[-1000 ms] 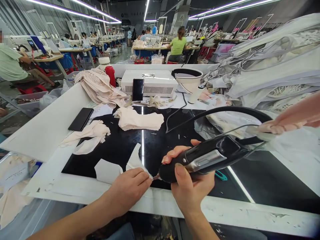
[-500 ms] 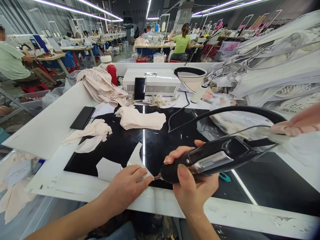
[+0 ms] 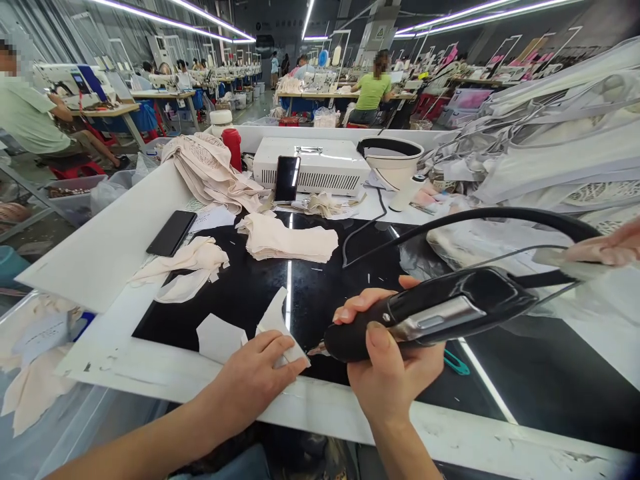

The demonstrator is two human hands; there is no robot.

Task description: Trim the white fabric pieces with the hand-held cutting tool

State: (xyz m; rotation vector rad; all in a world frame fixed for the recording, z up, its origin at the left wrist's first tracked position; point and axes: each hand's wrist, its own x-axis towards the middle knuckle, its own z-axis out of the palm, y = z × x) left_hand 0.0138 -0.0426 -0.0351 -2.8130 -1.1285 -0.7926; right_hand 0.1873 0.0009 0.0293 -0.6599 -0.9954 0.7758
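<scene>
My left hand (image 3: 255, 373) lies at the near edge of the black work surface, its thumb and fingers closed on a curved white piece (image 3: 274, 312), perhaps cloth or card. Part of that piece is hidden under the fingers. A second flat white piece (image 3: 220, 337) rests just left of it. In my right hand (image 3: 393, 373) is a black corded hand tool (image 3: 445, 307) with a silver lever and a thin metal tip. The tip is close to the corner of the curved piece, slightly apart from it.
Cream fabric pieces (image 3: 293, 241) lie stacked behind my hands, more cloth (image 3: 183, 263) to the left beside a black phone (image 3: 171, 233). A white machine box (image 3: 310, 163) stands behind. At right, another person's hand (image 3: 607, 245) is near the tool's cord; a teal cutter (image 3: 456, 361) lies below.
The tool's tip has drawn slightly back from the curved piece's corner. The view has shifted a little, and the hand at far right has moved outward.
</scene>
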